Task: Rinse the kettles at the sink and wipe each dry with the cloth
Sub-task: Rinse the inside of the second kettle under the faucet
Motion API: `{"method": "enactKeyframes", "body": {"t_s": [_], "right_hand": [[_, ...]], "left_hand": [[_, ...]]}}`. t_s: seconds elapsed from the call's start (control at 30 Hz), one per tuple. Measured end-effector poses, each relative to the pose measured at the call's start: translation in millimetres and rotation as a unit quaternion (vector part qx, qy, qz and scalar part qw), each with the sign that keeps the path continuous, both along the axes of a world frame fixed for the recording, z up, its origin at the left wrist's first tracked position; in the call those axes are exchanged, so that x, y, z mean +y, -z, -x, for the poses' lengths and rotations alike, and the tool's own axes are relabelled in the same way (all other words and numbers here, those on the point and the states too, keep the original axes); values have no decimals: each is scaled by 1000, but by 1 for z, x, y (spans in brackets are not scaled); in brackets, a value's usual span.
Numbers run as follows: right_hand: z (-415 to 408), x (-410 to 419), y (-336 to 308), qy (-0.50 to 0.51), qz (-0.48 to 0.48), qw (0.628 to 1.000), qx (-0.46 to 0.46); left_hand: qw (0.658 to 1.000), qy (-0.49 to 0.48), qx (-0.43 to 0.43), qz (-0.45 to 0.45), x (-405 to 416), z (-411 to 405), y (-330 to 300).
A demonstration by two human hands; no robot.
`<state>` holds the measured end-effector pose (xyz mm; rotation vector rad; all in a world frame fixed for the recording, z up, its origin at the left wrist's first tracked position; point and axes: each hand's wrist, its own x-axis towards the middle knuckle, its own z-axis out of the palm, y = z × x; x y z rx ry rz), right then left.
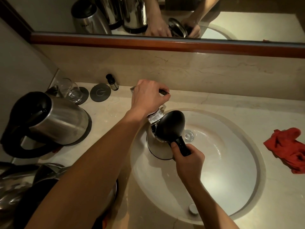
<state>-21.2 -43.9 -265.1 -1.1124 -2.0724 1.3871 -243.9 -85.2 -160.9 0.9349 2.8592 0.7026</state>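
A steel kettle (156, 146) with its black lid raised stands in the white sink (231, 171), under the chrome tap spout (155, 117). My right hand (188, 157) grips the kettle's black handle. My left hand (148, 98) is curled round the tap lever at the back of the basin. A second steel kettle (56, 119) with a black handle stands on the counter at the left. A third kettle (19, 184) lies at the lower left, partly hidden by my left arm. The red cloth (287, 147) lies crumpled on the counter to the right of the sink.
Behind the left kettle stand a drinking glass (72, 93) on a coaster, a round grey coaster (100, 92) and a small dark bottle (112, 83). A mirror (165, 17) with a wooden frame runs along the wall above. The drain (189, 135) sits mid-basin.
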Motion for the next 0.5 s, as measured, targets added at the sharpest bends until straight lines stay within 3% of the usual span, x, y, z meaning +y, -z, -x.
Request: {"method": "enactKeyframes", "body": {"t_s": [0.5], "right_hand": [[1,0,-3,4,3,1000,6]], "left_hand": [[1000,-1,2,-4,0,-4,-7]]}}
